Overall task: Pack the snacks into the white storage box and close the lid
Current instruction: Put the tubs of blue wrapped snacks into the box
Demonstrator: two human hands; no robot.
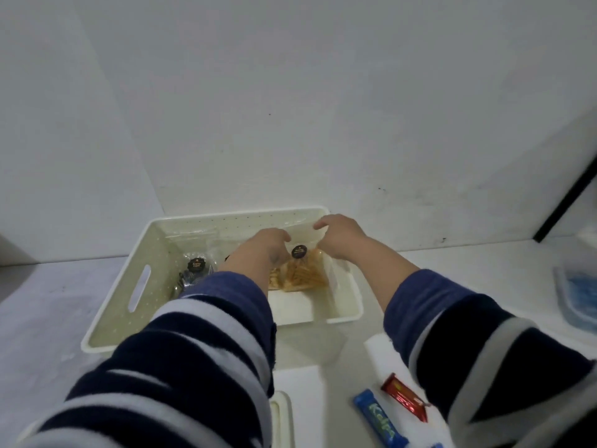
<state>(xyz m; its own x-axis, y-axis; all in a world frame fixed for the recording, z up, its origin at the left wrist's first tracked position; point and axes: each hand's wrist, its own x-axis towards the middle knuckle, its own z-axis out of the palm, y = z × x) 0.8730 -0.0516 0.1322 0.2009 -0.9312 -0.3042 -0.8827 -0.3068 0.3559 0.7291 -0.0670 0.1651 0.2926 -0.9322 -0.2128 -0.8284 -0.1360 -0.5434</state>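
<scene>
A pale table runs up to a white wall, and on it sits the white storage box, open at the top, with dotted walls and a slot handle in its left side. Its long axis runs left to right across the view.

Inside the box, toward the right, a clear bag of golden-brown snacks stands on the floor with its sealed top toward the far wall and a dark round label near that top. At the left, against the handle wall, lies a second clear bag of dark snacks carrying the same kind of round label. More clear plastic lies crumpled along the far wall.

Both arms, in navy-and-white striped sleeves, reach over the near rim. The left hand and the right hand both have their fingers curled over the clear top of the golden bag, one at each side, gripping it inside the box.

A clear tub with a blue lid sits at the right edge of the table. A white lid pokes out by the left sleeve near the bottom edge. In front of the box, to the right, a blue snack bar and a smaller red snack bar lie side by side, both slanting from upper left to lower right.
</scene>
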